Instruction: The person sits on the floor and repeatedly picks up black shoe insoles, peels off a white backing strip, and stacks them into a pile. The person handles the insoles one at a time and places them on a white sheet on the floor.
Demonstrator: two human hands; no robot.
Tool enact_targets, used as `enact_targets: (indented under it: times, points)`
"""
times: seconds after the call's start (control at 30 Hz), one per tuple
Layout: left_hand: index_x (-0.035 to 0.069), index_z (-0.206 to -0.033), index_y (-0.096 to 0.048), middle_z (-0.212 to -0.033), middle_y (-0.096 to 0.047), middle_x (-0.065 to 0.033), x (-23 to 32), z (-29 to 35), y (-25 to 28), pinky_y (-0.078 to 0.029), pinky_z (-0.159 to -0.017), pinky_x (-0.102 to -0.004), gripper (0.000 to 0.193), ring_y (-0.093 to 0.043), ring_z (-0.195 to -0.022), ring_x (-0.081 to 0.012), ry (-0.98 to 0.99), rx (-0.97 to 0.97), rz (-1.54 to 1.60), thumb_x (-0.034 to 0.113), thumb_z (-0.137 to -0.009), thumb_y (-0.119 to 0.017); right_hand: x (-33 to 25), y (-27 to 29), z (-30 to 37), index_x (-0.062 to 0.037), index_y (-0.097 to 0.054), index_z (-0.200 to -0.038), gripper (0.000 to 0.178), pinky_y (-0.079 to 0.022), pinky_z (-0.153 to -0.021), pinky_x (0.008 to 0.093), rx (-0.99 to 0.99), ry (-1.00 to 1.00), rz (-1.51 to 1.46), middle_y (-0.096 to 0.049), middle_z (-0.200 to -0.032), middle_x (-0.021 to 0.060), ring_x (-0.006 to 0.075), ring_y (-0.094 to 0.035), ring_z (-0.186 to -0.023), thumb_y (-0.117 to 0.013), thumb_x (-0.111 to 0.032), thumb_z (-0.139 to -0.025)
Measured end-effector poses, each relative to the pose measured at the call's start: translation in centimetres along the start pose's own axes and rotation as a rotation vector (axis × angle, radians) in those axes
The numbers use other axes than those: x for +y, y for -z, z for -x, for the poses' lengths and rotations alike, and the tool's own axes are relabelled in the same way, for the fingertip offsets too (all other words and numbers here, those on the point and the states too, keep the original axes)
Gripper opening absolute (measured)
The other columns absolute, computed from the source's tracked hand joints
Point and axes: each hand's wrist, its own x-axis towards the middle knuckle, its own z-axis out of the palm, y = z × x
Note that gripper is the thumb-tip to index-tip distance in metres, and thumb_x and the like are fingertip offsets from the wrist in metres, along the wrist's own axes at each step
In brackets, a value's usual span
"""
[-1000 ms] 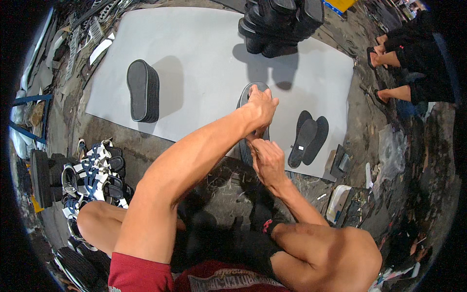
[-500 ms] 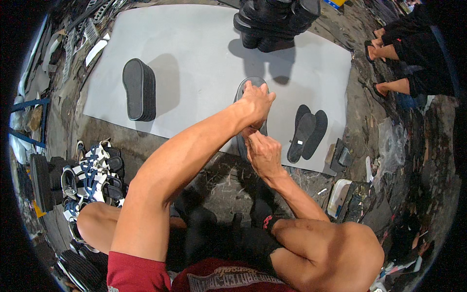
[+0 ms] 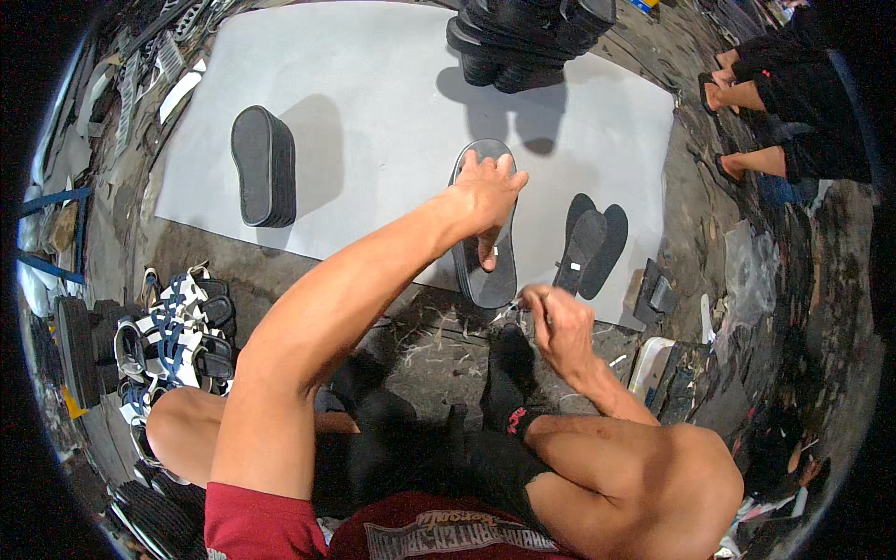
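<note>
A black shoe sole (image 3: 485,285) with a grey rim lies lengthwise on the pale sheet, apparently the top of a thick stack. My left hand (image 3: 488,201) rests on its upper half, fingers spread toward the far end and thumb pointing back at me. Near the sole's close end, my right hand (image 3: 565,331) is closed in a pinch. A small pale, blurred bit shows by its fingertips; its kind cannot be made out. Right of the sole lie several flat black insoles (image 3: 588,245), one bearing a white label. A neat stack of black soles (image 3: 264,168) stands at left.
The pale sheet (image 3: 383,103) covers the ground before me. A tall pile of black soles (image 3: 523,42) stands at its far edge. Blue-and-white sandals (image 3: 182,327) are heaped at left. Scraps litter the ground, and another person's feet (image 3: 737,168) show at far right.
My right hand has moved from beside my left hand down and right, past the sole's near end. The left hand's fingers have spread, its thumb now stretched toward me on the sole.
</note>
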Motion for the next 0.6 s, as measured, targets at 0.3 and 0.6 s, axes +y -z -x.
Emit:
enact_targets:
  times: [0.3,0.6]
  points:
    - [0.008,-0.168,-0.038,-0.166,-0.041,-0.0312,0.4,5.7,-3.4,-0.03,-0.128,-0.0691,0.145,-0.037,-0.159,-0.0498,0.106,0.32,0.346,0.046,-0.047,-0.109,1.4,1.3,-6.1,0.0034,-0.069,-0.111,0.03,-0.057,-0.092,0.0497,0.135,-0.301,-0.294,-0.075,-0.103,0.0208,0.043,-0.074,-0.103,-0.049,-0.018,-0.118]
    - [-0.007,-0.175,-0.001,-0.177,-0.024,-0.0387,13.1,9.4,-15.2,-0.027,-0.134,-0.0545,0.141,-0.031,-0.164,-0.0498,0.444,0.986,1.017,0.032,-0.08,-0.098,-2.3,-5.1,-5.6,0.0152,-0.047,-0.143,0.093,-0.058,-0.101,0.0553,0.034,-0.267,-0.093,-0.059,-0.133,0.0338,0.0506,-0.067,-0.122,-0.095,-0.035,-0.083]
